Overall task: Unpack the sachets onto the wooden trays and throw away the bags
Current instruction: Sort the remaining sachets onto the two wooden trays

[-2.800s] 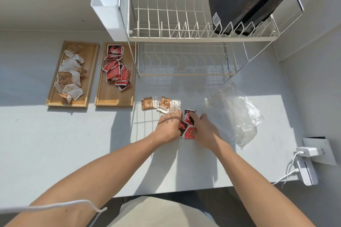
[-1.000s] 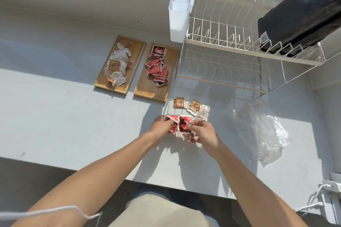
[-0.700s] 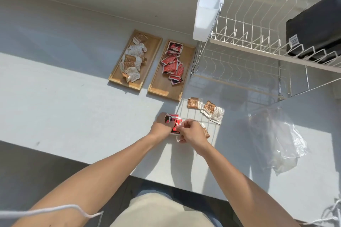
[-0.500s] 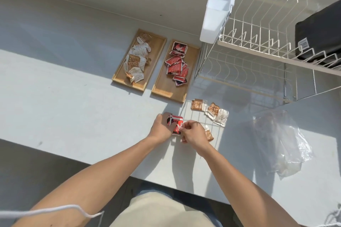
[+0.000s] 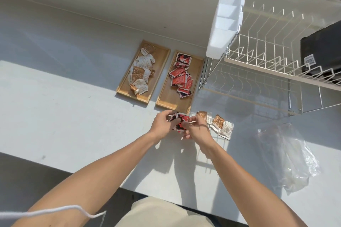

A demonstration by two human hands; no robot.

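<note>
My left hand (image 5: 163, 124) and my right hand (image 5: 196, 129) both grip a small bunch of red sachets (image 5: 181, 122) just in front of the right wooden tray (image 5: 166, 102). That tray holds several red sachets (image 5: 181, 76). The left wooden tray (image 5: 160, 64) holds several white and brown sachets (image 5: 141, 71). A few brown and white sachets (image 5: 217, 122) lie loose on the counter to the right of my hands. A crumpled clear plastic bag (image 5: 287, 156) lies further right.
A white two-tier wire dish rack (image 5: 267, 64) stands at the back right with a white cutlery holder (image 5: 226, 20) on its side and a black object (image 5: 322, 51) on top. The counter's front edge runs below my forearms.
My hands gathered the red sachets into a bunch and carried them left and forward, close to the right tray's front edge. The view swung left.
</note>
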